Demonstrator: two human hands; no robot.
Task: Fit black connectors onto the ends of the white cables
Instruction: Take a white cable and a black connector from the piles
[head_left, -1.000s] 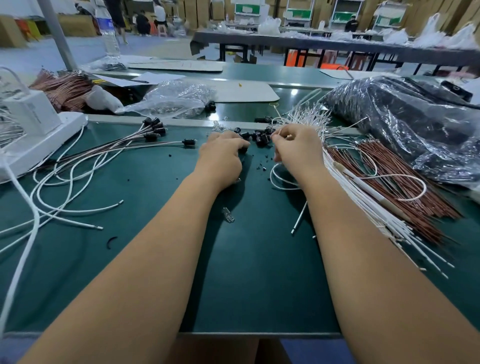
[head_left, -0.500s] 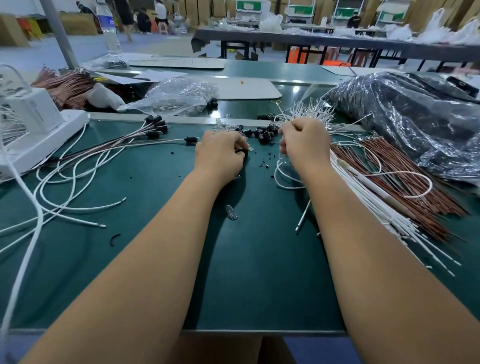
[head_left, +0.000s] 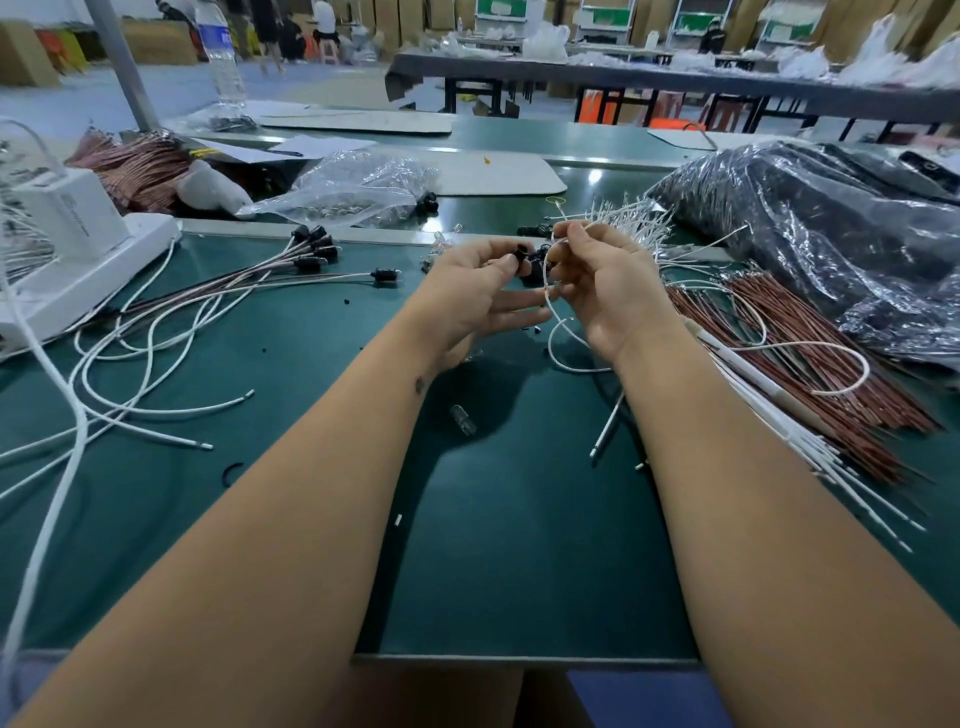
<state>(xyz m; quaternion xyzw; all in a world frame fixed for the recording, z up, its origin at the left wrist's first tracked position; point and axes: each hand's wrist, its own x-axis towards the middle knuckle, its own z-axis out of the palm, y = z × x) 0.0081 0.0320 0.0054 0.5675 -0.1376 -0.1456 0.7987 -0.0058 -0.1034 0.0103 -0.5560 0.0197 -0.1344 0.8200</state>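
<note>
My left hand (head_left: 475, 296) is raised over the green mat and pinches a small black connector (head_left: 519, 256) between thumb and forefinger. Just to its right, my right hand (head_left: 605, 288) holds a thin white cable (head_left: 551, 332) that loops down under the wrist onto the mat. The two hands are a finger's width apart. More black connectors (head_left: 535, 275) lie in a small heap on the mat behind the hands. At the left lie several finished cables (head_left: 249, 288) with black connectors (head_left: 314, 244) on their ends.
A bundle of white cables (head_left: 810, 431) and brown wires (head_left: 810, 332) lies at the right, beside a black plastic-wrapped heap (head_left: 831, 228). A white device (head_left: 67, 244) stands at the far left. A clear bag (head_left: 358, 189) lies behind. A small clear part (head_left: 464, 420) sits mid-mat.
Both hands have lifted off the connector heap and turned inward. The left hand now holds a black connector and the right hand holds a white cable.
</note>
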